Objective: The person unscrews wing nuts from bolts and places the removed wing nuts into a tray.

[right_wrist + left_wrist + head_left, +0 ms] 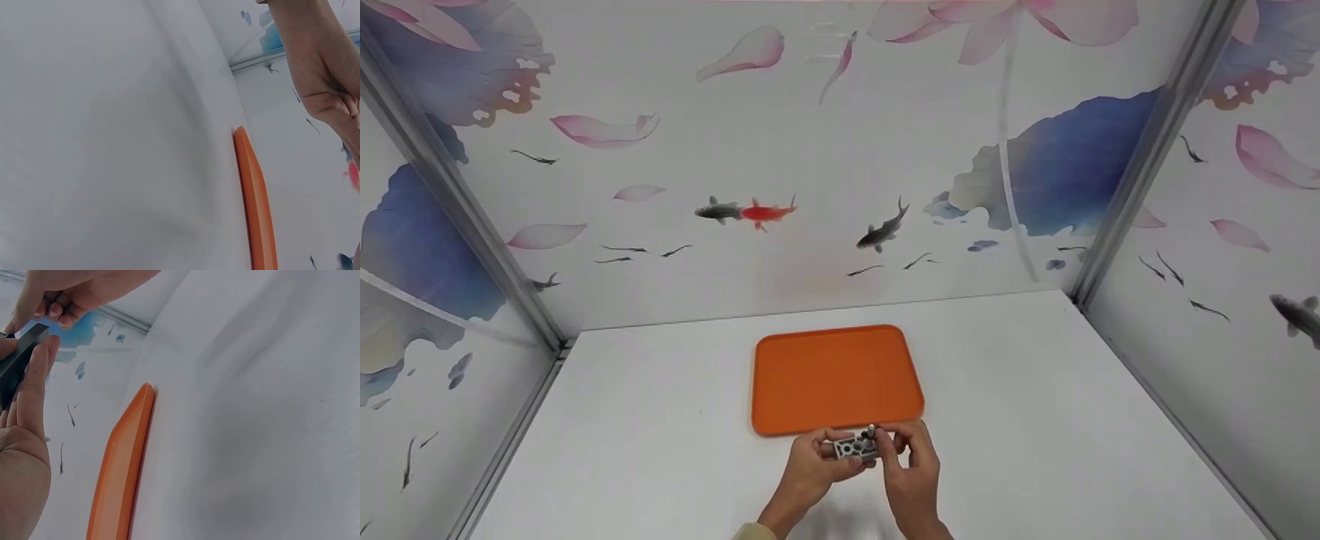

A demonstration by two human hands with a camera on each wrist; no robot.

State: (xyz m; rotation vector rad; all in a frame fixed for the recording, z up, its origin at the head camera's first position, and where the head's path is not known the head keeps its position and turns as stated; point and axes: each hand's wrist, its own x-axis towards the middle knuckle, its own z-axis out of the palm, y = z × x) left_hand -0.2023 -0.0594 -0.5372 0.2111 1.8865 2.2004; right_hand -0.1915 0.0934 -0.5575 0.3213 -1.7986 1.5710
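Note:
In the head view, my left hand (812,466) grips a small silver-grey metal block with round holes (851,448) in front of the tray. My right hand (913,466) has its thumb and fingers at the block's right end, pinching a small dark part with a pale tip (871,431). What that part is, I cannot tell. From the left wrist, the block (25,357) appears as a dark flat-sided bar between the thumb and straighter fingers. Most of my right hand is outside the right wrist view, where my left hand (326,73) appears at upper right.
An orange tray (838,381) lies on the white table (660,405) just beyond my hands. Printed panels with fish and petals (810,150) enclose the table at the back and both sides, joined by metal corner posts (1140,150).

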